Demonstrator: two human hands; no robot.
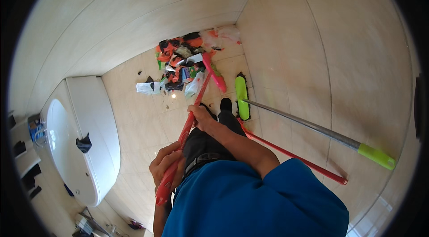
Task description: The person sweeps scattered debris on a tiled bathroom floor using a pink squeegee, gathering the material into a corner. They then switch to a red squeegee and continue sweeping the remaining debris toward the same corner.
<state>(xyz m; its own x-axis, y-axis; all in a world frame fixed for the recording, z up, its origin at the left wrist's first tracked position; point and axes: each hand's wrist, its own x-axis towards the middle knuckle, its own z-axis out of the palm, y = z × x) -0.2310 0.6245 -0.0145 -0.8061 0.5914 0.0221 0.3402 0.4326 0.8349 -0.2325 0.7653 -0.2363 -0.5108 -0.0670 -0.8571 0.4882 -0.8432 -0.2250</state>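
A red broom handle [185, 133] slants up from the lower left, and both hands are closed around it. My left hand [167, 165] grips it near its lower end in the picture, at my waist. Farther along, my right hand [201, 117] holds it from the right side. The pink broom head [214, 73] at its far end rests on the floor, against the right side of a heap of litter [181, 61]. Orange and black plastic scraps, white film and printed packaging make up the heap. The broom's bristles are mostly hidden by its head.
A lime-green brush head [242, 98] stands by the right wall, its metal pole [301, 121] leaning right. A second red handle [295, 160] lies below it. On the left is a white bathtub [110, 136] with a black scrap [83, 143] over its rim. My shoes are near the heap.
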